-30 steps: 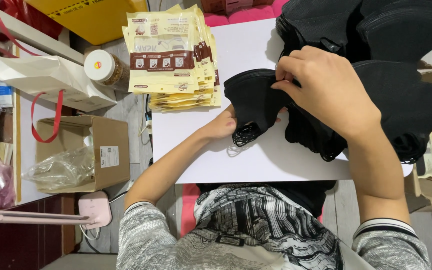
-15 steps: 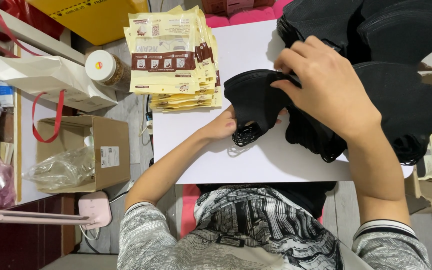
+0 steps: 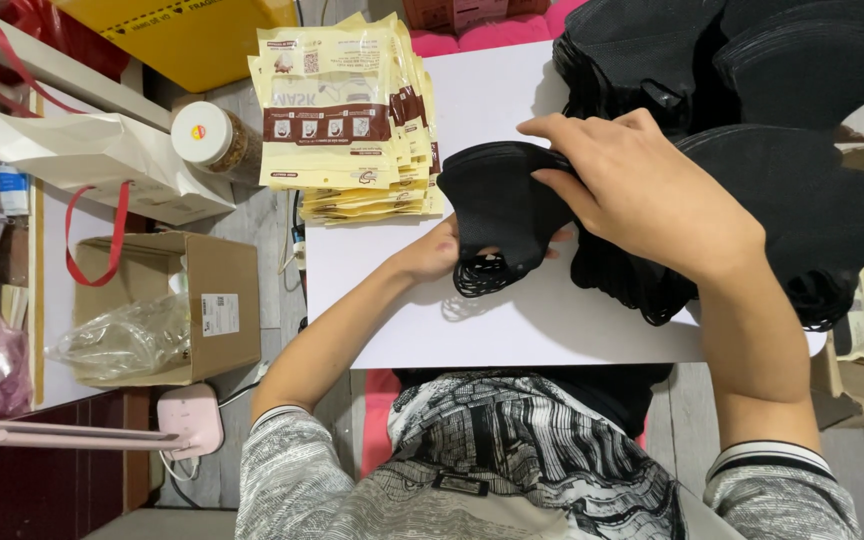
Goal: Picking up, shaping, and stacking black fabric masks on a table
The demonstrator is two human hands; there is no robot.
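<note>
White board (image 3: 512, 330) fills the middle of a cluttered workspace, laid flat like a small table top, and everything else is best placed against it. Along its far right edge and spilling over its right half sit heaps of black face masks (image 3: 802, 130), dark and soft, well stacked. At its far left corner lies a fanned pile of cream and brown flat packets (image 3: 347, 120), partly overhanging the edge. Off the board to the left stand a white paper bag with red handles (image 3: 102, 165), an open cardboard box (image 3: 207, 310) holding crumpled clear plastic, and a small white-lidded jar (image 3: 210, 135) just beside the packets. Near the board's centre, one black mask (image 3: 497, 205) is held up off the surface, its looped ear cords dangling toward the near edge. The left hand (image 3: 437, 250) sits under its lower left side, mostly hidden by the fabric, so I cannot tell how firmly it grips. The right hand (image 3: 642, 190) comes in from the right and pinches the mask's upper right edge with curled fingers. The mask lies directly left of that right hand, its long axis running roughly from far to near, between the two hands.
</note>
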